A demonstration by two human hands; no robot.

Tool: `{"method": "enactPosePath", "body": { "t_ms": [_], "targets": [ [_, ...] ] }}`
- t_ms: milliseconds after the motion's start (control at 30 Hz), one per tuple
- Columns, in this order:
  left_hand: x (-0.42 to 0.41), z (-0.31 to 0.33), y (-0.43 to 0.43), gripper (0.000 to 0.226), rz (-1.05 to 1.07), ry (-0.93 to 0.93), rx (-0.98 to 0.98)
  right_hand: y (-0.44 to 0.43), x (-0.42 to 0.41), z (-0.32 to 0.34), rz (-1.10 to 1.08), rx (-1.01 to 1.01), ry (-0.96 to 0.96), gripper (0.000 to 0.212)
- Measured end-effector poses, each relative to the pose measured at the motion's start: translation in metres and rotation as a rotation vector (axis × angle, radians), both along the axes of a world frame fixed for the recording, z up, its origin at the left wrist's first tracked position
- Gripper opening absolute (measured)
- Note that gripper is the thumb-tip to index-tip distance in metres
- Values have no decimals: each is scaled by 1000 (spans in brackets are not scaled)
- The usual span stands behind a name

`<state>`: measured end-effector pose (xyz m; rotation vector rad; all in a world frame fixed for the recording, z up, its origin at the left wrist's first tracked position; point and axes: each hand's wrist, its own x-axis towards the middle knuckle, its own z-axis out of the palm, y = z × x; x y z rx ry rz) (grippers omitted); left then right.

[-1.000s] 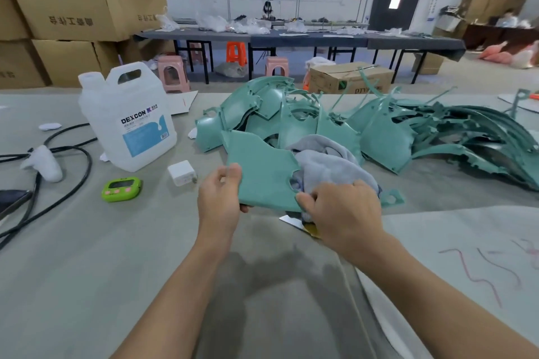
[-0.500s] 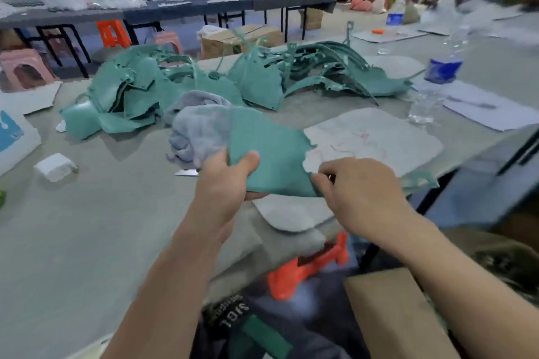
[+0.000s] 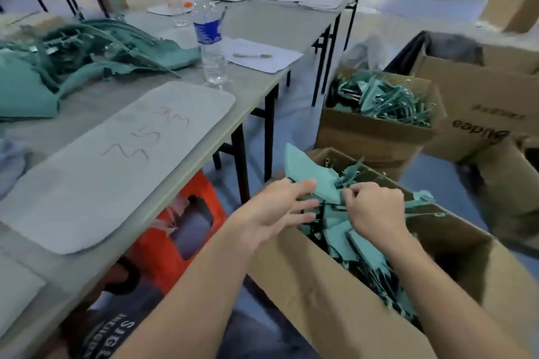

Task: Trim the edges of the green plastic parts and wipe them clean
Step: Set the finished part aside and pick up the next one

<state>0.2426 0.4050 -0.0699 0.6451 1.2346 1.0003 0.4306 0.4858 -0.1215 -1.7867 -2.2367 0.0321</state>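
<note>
Both hands are over an open cardboard box [image 3: 320, 300] on the floor to the right of the table. A flat green plastic part [image 3: 309, 175] is at the box's near rim, above several other green parts inside. My left hand [image 3: 277, 210] has its fingers spread and fairly straight, touching the part's left edge. My right hand [image 3: 376, 207] has its fingers curled and pinches the part's right edge. A pile of untrimmed green parts [image 3: 87, 49] lies on the table at the far left. The grey cloth [image 3: 8, 160] is at the left edge of the table.
A white mat with red scribbles [image 3: 116, 160] covers the table's near edge. A water bottle [image 3: 210, 38] stands beyond it beside a paper sheet. A second box of green scraps [image 3: 379, 102] sits behind the first. An orange stool [image 3: 175, 242] is under the table.
My view swung right from the table to the floor boxes. Both hands carried the green part off the table and over the box. The cloth stayed on the table.
</note>
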Motion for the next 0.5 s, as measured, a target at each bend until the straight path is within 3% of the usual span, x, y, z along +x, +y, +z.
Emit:
{"method": "enactPosePath", "body": {
  "t_ms": [100,200,300,400,500],
  "targets": [
    [29,-10,14,74,-22,99,-75,28,28,-19,-138,-231,-63,30],
    [38,-26,12,81,-7,276,-109,38,31,-44,-75,-437,-114,36],
    [22,-32,10,84,44,356,-38,28,-1,-52,-49,-524,120,39],
    [-5,-22,6,91,150,473,32,11,-51,-35,101,-593,308,25],
    [-35,0,-2,74,199,599,194,-7,-104,6,279,-523,518,19]
  ]
}}
